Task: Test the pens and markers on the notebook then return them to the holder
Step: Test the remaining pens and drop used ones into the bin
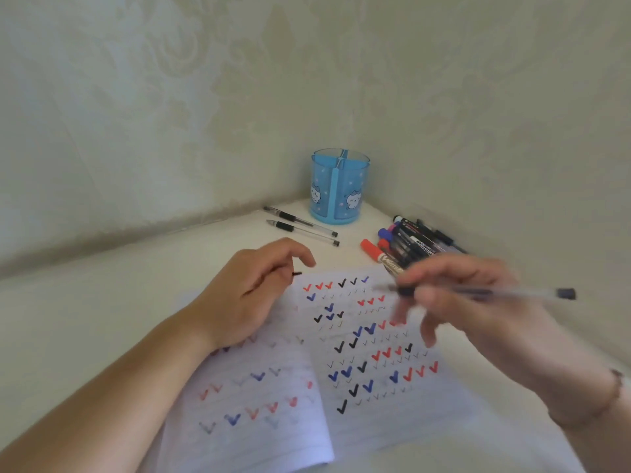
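An open lined notebook point(341, 387) covered in red, blue and black check marks lies in front of me. My right hand point(478, 302) grips a clear gel pen point(512, 293) level above the right page, tip pointing left; the hand is motion-blurred. My left hand point(246, 295) rests on the left page, fingers curled round a small black pen cap point(296, 273). The blue holder point(339, 186) with cat faces stands in the corner, nothing visible in it.
Two clear gel pens point(302, 227) lie left of the holder. A pile of markers and pens point(409, 245), red, blue and black, lies to its right, near the notebook's top right corner. Patterned walls close the white table on both sides.
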Tool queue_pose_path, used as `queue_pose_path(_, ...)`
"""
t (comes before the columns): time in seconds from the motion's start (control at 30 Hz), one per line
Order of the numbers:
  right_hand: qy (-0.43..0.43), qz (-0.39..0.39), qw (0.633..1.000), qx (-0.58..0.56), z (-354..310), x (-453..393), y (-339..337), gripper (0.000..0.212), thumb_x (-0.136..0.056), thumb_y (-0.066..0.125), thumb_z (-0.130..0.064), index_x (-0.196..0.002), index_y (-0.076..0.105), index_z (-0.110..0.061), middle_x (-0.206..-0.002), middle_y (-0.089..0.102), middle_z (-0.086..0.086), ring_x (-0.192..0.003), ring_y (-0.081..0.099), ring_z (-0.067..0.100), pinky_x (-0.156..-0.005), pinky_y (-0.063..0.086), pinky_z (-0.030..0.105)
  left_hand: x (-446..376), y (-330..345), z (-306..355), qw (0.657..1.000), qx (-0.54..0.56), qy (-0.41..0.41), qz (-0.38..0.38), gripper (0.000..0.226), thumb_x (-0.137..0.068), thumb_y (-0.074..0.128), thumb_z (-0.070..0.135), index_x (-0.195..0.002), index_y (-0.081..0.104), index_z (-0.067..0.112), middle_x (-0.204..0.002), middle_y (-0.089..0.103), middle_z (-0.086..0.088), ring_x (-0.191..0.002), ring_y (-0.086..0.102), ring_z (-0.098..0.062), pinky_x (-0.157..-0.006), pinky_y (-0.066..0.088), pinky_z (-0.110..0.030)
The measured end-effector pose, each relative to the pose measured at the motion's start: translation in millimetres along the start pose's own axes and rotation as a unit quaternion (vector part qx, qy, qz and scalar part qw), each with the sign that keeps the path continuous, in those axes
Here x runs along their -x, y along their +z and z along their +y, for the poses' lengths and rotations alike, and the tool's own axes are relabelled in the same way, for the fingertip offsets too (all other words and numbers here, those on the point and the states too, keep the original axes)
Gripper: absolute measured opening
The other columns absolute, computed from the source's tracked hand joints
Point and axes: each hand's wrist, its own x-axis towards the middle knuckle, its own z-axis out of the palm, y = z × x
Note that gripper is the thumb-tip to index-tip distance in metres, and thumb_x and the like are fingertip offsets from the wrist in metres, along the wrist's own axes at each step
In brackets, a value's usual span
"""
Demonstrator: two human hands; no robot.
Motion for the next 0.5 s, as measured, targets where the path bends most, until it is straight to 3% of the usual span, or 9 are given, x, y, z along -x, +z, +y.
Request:
queue_pose_path(0.07, 0.037, 0.049, 0.996, 0.068, 12, 15, -4, 0.029, -0.071, 0.082, -0.039, -0.067, 0.069, -0.013, -0.050, 0.062, 0.009, -0.040, 0.049, 0.019, -0.042, 0.039, 0.021, -1, 3, -2, 1.000, -0.026, -0.005, 0.010, 0.026, -0.094, 0.038, 0.028, -0.106, 0.061, 0.024, -0.061, 0.045, -0.004, -0.052, 0.037, -0.009, -0.055, 0.033, -0.020)
queue_pose_path(0.17, 0.083, 0.110, 0.989, 0.055, 24, 35, 1, 0.025, -0.063, 0.078, -0.024, -0.055, 0.059, -0.010, -0.039, 0.051, 0.008, -0.032, 0.037, 0.013, -0.038, 0.030, 0.015, -1, 5, -5, 0.998, -0.059, -0.009, 0.014, 0.026, -0.095, 0.041, 0.037, -0.109, 0.061, 0.028, -0.065, 0.051, 0.008, -0.054, 0.040, -0.007, -0.057, 0.034, -0.015)
queue_pose_path(0.37, 0.060, 0.152, 0.974, 0.155, 37, 40, 3, 0.046, -0.075, 0.080, -0.010, -0.051, 0.042, -0.002, -0.043, 0.039, 0.002, -0.044, 0.031, 0.011, -0.042, 0.024, 0.020, -1, 6, -8, 0.994, -0.104, -0.010, 0.012, 0.028, -0.095, 0.040, 0.045, -0.110, 0.062, 0.036, -0.073, 0.060, 0.009, -0.064, 0.053, -0.015, -0.066, 0.044, -0.028)
queue_pose_path(0.5, 0.056, 0.143, 0.974, 0.166, 38, 41, 2, 0.045, -0.075, 0.079, -0.014, -0.052, 0.042, -0.003, -0.044, 0.039, 0.007, -0.046, 0.032, 0.011, -0.043, 0.024, 0.022, -1, 7, -9, 0.995, -0.103, -0.010, 0.013, 0.029, -0.095, 0.040, 0.045, -0.109, 0.063, 0.035, -0.075, 0.061, 0.010, -0.065, 0.053, -0.011, -0.065, 0.042, -0.022)
